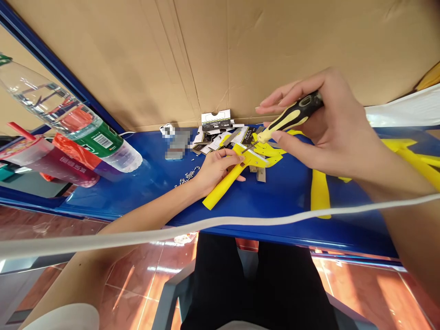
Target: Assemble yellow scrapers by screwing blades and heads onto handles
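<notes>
Brown corrugated cardboard (pixel 275 50) lines the wall behind our long blue table (pixel 275 201), and glossy reddish floor tiles (pixel 137 293) show below its front edge. Our right hand (pixel 325 130) is closed firmly around a black-and-yellow screwdriver (pixel 292 114), and its thin metal shaft (pixel 249 145) angles down until the tip meets the wide end of a long yellow plastic piece (pixel 223 181). That piece lies on the blue tabletop, with our left hand (pixel 218 170) curled snugly around its wide end, leaving no visible gap between palm and plastic. Just beside it sits a loose pile of black-and-white printed card packets (pixel 220 135), with tiny silver screws (pixel 187 178) scattered to the left. Flat yellow plastic strips (pixel 319 192) lie to the right, a clear plastic bottle with a green label (pixel 65 110) lies on its side at far left, and a white cable (pixel 206 223) crosses our view.
</notes>
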`<move>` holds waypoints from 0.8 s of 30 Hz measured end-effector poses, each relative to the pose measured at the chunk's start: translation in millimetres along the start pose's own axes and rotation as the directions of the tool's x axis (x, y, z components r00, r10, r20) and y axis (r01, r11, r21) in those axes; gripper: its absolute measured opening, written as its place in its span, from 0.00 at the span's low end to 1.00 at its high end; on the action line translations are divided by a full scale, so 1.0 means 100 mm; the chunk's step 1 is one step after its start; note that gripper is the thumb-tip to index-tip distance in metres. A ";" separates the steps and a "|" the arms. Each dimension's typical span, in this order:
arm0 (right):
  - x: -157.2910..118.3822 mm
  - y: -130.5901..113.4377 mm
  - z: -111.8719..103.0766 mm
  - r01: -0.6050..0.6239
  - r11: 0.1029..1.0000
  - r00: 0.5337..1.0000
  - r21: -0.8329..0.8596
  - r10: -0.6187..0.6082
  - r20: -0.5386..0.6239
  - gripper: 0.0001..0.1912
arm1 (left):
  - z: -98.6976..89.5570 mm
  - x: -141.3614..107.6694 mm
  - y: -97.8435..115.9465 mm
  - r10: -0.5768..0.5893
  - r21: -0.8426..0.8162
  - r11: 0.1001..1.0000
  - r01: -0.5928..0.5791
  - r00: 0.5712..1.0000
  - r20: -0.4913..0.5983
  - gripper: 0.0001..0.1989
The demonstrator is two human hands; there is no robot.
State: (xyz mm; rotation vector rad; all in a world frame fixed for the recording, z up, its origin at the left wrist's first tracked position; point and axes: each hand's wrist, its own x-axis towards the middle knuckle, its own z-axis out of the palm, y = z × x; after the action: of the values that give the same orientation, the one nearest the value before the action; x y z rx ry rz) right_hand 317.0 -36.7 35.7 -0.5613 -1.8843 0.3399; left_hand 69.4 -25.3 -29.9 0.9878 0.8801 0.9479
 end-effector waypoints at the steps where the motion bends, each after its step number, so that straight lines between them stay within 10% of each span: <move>1: -0.01 0.00 0.01 -0.012 0.999 0.999 0.036 0.011 0.031 0.20 | 0.00 0.00 0.00 -0.001 -0.002 1.000 0.001 1.000 -0.001 0.16; 7: -0.04 0.08 0.02 0.023 0.954 0.981 -0.298 -0.080 -0.179 0.23 | 0.01 0.00 0.00 -0.007 0.006 1.000 0.007 1.000 -0.011 0.17; 11: -0.01 0.11 0.00 0.044 0.998 0.997 -0.043 -0.041 0.062 0.22 | 0.01 0.00 0.00 -0.004 0.004 1.000 0.004 1.000 -0.025 0.16; 18: -0.02 0.10 0.08 -0.019 0.981 0.989 -0.193 -0.011 -0.151 0.25 | 0.03 -0.01 0.01 -0.002 -0.010 1.000 0.002 1.000 -0.028 0.16; 24: 0.00 0.12 0.07 0.060 0.993 0.996 0.102 -0.066 0.062 0.28 | 0.04 -0.03 0.03 -0.006 -0.021 1.000 0.006 1.000 -0.023 0.14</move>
State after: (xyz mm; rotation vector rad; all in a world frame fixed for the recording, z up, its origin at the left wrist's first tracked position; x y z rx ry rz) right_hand 312.7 -26.0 27.3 -0.4270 -1.9314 0.4131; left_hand 71.4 -28.1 -25.5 0.9577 0.8900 0.9630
